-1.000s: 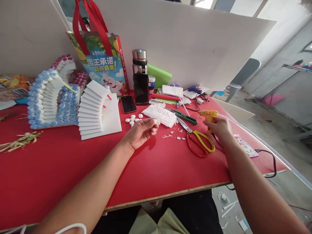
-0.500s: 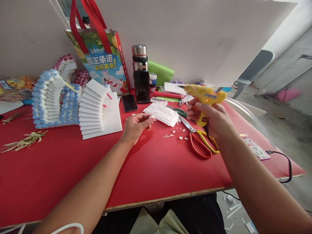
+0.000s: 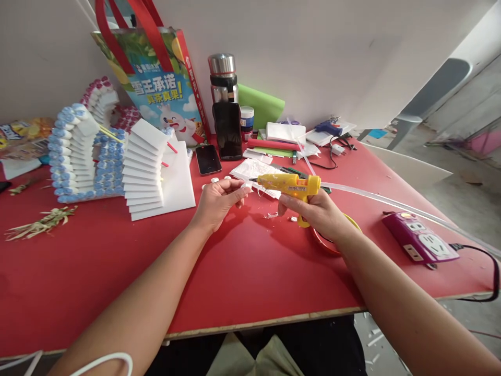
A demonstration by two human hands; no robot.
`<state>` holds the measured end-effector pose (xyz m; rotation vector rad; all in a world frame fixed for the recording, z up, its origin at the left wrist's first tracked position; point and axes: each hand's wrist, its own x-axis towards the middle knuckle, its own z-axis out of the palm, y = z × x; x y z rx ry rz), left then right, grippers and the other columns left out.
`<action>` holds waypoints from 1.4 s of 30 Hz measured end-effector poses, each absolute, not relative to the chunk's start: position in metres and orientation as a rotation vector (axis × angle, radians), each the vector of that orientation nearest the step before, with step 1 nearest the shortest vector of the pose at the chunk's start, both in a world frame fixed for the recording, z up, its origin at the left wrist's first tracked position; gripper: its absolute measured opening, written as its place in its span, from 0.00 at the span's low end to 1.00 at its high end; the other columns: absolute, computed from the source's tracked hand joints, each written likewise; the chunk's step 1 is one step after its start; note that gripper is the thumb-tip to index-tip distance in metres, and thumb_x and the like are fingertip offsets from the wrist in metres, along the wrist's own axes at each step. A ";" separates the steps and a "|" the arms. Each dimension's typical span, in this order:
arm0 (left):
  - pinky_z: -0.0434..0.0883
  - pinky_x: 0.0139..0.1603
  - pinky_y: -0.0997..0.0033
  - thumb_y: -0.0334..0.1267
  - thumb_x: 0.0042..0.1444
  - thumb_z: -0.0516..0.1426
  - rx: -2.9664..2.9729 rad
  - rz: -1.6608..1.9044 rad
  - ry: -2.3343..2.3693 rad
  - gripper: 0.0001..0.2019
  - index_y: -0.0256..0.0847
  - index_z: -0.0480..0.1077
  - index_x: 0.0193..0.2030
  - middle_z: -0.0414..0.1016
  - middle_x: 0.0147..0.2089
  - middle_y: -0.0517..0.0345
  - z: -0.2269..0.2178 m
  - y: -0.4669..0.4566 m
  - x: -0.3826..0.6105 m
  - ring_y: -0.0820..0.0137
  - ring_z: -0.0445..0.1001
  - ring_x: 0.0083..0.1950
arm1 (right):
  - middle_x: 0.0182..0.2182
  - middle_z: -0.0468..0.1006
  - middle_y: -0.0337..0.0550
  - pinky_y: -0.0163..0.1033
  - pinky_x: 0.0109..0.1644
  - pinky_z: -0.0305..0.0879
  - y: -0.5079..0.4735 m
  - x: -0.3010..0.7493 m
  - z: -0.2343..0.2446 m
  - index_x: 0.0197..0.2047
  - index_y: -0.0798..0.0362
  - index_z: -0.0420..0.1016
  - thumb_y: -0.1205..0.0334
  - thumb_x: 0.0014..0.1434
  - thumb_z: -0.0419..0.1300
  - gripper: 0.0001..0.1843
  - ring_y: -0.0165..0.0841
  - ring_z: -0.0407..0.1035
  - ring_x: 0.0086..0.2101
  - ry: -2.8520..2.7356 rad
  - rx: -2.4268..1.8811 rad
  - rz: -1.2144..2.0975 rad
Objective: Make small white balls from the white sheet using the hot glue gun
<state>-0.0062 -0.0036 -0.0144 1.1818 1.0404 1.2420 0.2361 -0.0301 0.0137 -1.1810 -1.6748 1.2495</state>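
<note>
A yellow hot glue gun (image 3: pixel 287 184) is in my right hand (image 3: pixel 315 211), its nozzle pointing left and a long clear glue stick running out of its back. The nozzle tip is at a small white piece (image 3: pixel 246 186) pinched between the thumb and finger of my left hand (image 3: pixel 221 202); whether they touch I cannot tell. Just behind my left hand lie several small white pieces (image 3: pixel 215 180). Scissors with red and yellow handles (image 3: pixel 326 244) lie partly hidden under my right hand. A white plastic packet (image 3: pixel 250 169) rests beyond both hands.
At left stand a white stepped fan-shaped model (image 3: pixel 143 172) and a blue-and-white one (image 3: pixel 72 156). A shopping bag (image 3: pixel 160 89), a steel flask (image 3: pixel 222 78) and two phones (image 3: pixel 227 130) line the back. A purple power strip (image 3: pixel 420 237) sits at right on the red table (image 3: pixel 250 282).
My right hand has brought the glue gun left and down, its nozzle now at the white piece. My left hand stays nearly in place. The view has shifted slightly.
</note>
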 end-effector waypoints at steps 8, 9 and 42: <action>0.68 0.33 0.69 0.44 0.46 0.73 1.170 1.256 1.030 0.15 0.38 0.81 0.37 0.77 0.29 0.57 -0.013 -0.005 -0.006 0.74 0.69 0.27 | 0.29 0.78 0.44 0.34 0.27 0.62 -0.030 0.235 0.012 0.31 0.54 0.78 0.44 0.63 0.63 0.20 0.32 0.68 0.29 -1.705 -1.154 1.220; 0.67 0.33 0.70 0.43 0.46 0.73 1.169 1.257 1.026 0.15 0.38 0.81 0.37 0.77 0.29 0.57 -0.013 -0.005 -0.005 0.74 0.69 0.27 | 0.28 0.78 0.44 0.35 0.28 0.63 -0.030 0.234 0.012 0.31 0.54 0.77 0.45 0.63 0.63 0.20 0.32 0.68 0.29 -1.710 -1.138 1.216; 0.69 0.33 0.72 0.41 0.48 0.72 1.106 1.281 0.965 0.13 0.37 0.81 0.37 0.77 0.31 0.57 -0.015 -0.002 -0.006 0.75 0.72 0.29 | 0.27 0.76 0.40 0.39 0.35 0.66 -0.029 0.231 0.004 0.40 0.53 0.79 0.47 0.64 0.64 0.17 0.32 0.69 0.29 -1.754 -1.026 1.206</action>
